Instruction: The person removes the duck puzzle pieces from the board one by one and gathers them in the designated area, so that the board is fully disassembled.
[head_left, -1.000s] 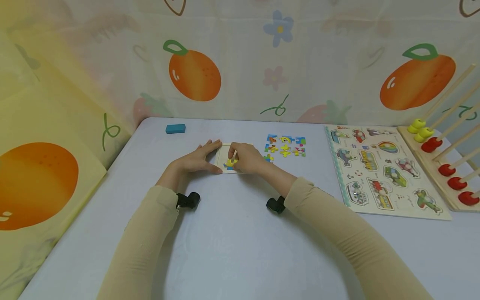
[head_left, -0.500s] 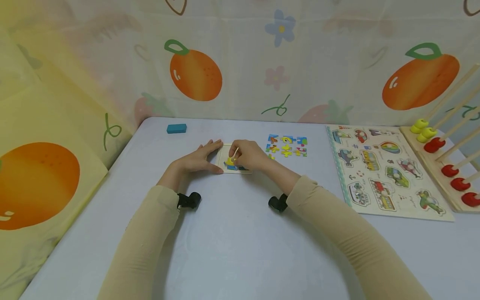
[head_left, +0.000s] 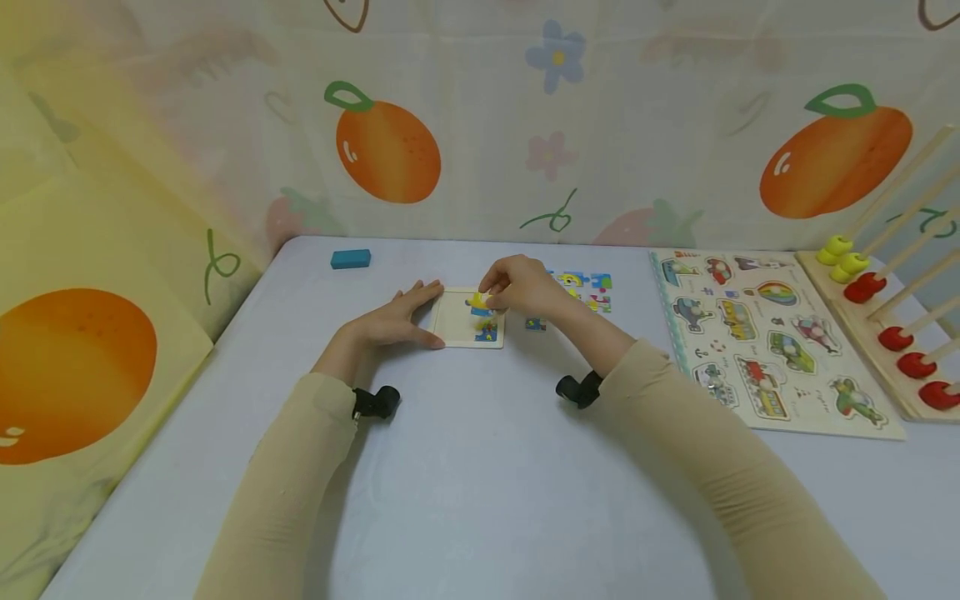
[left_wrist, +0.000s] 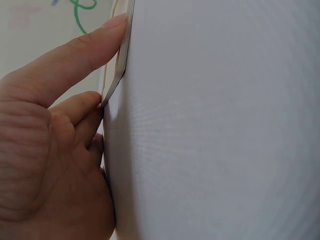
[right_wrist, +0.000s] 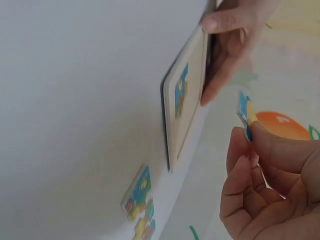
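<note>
My left hand (head_left: 390,321) is at the left side of a shallow wooden puzzle tray (head_left: 453,312), thumb on its front corner and the other fingers stretched along the far part. In the left wrist view that thumb (left_wrist: 75,57) lies straight against the rim. Between thumb and fingertips, my right hand (head_left: 528,287) pinches a yellow and blue jigsaw piece (head_left: 480,305). The right wrist view has this piece (right_wrist: 244,110) raised off the tray. Another jigsaw piece (head_left: 486,332) sits in the tray's front right corner.
Several loose jigsaw pieces (head_left: 602,282) lie right of the tray, partly hidden behind my right hand. A teal block (head_left: 351,259) stands at the back left. At the right are a picture puzzle board (head_left: 825,412) and a wooden bead stand (head_left: 847,308) with upright pegs.
My right hand has risen from the tray and moved back and right, lifting the yellow and blue piece. The corner piece beneath now shows. My left hand stays in place.
</note>
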